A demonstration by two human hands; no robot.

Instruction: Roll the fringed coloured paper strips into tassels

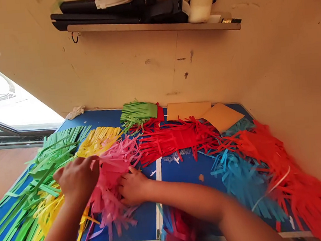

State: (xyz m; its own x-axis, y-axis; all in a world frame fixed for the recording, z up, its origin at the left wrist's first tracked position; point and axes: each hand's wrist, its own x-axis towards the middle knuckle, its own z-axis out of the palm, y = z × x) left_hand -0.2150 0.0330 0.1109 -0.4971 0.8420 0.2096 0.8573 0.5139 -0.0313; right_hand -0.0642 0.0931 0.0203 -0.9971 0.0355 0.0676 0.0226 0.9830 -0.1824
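Observation:
A pink fringed tissue-paper strip (115, 167) lies on the left half of the blue table, its cut ends spread out. My left hand (79, 178) is closed at the fringe's left edge, pinching a bit of the pink paper between thumb and fingers. On the fringe's right side rests my right hand (134, 187), palm down, fingers stretched over the paper and thumb apart. Yellow fringe (99, 139) shows behind and beneath my left hand. Green fringe (54, 148) spreads along the table's left side.
Red fringe (176, 138) crosses the table's middle, with more red fringe (266, 145) at right beside blue fringe (241, 181). Folded light-green fringe (140, 111) and orange paper sheets (189, 110) lie at the back. A wall shelf (155, 27) holds black items and a bottle.

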